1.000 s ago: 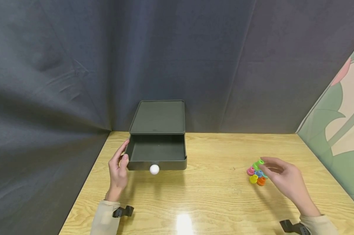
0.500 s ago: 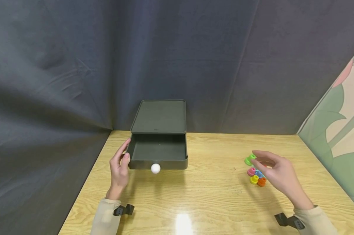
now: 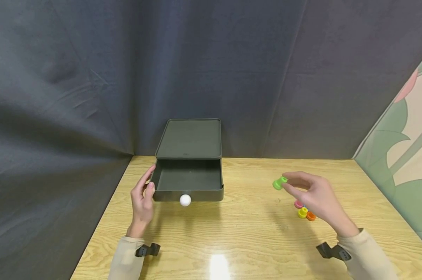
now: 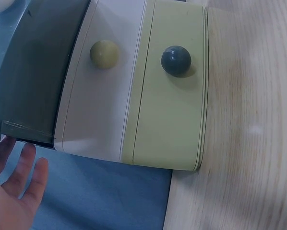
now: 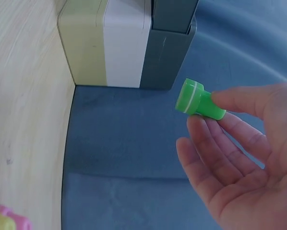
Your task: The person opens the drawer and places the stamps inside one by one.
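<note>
Container: one cabinet on the table, with three drawers. The top drawer, dark, stands pulled out, its bare floor in view and its back in shadow. The white drawer and the pale green drawer beneath are closed; their contents cannot be seen.

Count: three knobs, one per drawer: a white knob on the top, a yellowish knob in the middle, a dark knob at the bottom. One green piece is off the table. On the table, near the right hand, lie one pink piece, one yellow piece and one orange piece, close together; the hand may hide others.

Hands: the right is clamped on the green piece, thumb against fingers at its narrow end; the wide end points away from the palm, and the piece is held tilted in the air, right of the cabinet and well apart from it. The left hand is at the top drawer's left side, fingers extended and apart, thumb by the front corner.
</note>
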A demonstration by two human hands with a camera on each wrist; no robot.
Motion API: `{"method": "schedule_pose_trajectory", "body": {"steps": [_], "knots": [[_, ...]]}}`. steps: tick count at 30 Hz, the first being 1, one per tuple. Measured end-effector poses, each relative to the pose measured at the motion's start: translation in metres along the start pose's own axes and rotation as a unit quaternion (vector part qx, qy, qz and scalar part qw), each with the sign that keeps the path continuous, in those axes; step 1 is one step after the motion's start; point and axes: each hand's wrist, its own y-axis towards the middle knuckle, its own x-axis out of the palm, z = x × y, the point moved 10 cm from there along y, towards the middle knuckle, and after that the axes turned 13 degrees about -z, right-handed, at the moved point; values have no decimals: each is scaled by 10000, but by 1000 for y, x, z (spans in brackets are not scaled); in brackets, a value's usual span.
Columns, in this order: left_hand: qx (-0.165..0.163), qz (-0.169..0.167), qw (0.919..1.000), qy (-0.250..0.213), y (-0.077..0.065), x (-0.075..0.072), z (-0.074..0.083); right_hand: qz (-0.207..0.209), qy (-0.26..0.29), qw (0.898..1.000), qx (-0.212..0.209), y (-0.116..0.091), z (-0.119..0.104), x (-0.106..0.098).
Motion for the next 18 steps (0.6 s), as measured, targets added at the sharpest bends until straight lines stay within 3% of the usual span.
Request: {"method": "schedule_pose_trajectory", "body": {"steps": [9,18], "knots": [[-14,10,10000,30,0,-1,-4,-135,120,9986,-495,12,-27,5],[-50,30,10000,22,-1,-1,-3,-397,436,9972,-466,18,-37,12]]}}
